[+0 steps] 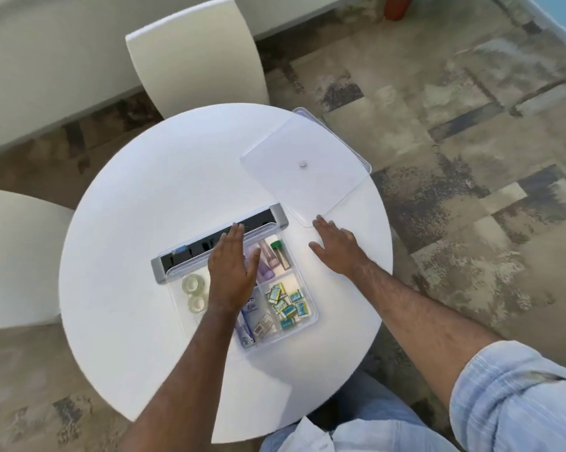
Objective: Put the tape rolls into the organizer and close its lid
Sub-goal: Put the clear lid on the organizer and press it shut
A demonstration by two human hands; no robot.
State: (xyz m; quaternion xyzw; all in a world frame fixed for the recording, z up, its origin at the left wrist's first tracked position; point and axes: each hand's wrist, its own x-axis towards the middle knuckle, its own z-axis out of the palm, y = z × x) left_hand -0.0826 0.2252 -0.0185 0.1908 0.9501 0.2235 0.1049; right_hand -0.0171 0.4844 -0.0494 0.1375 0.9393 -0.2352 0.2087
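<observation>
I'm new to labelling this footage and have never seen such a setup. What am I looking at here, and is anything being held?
No machine here: a person wears a camera on the head, looking down at their own bare hands over a round white table. The left hand hovers open over a clear compartmented organizer; two clear tape rolls already lie in its left compartment. The right hand is spread open near the clear lid, which lies apart on the table. Neither hand holds anything.

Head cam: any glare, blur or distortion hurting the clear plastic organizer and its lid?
Head view: wide-angle bend curves the round white table; clear plastic organizer and flat clear lid wash out against the white top, edges faint; two clear tape rolls low-contrast; left hand and right hand reasonably sharp.
</observation>
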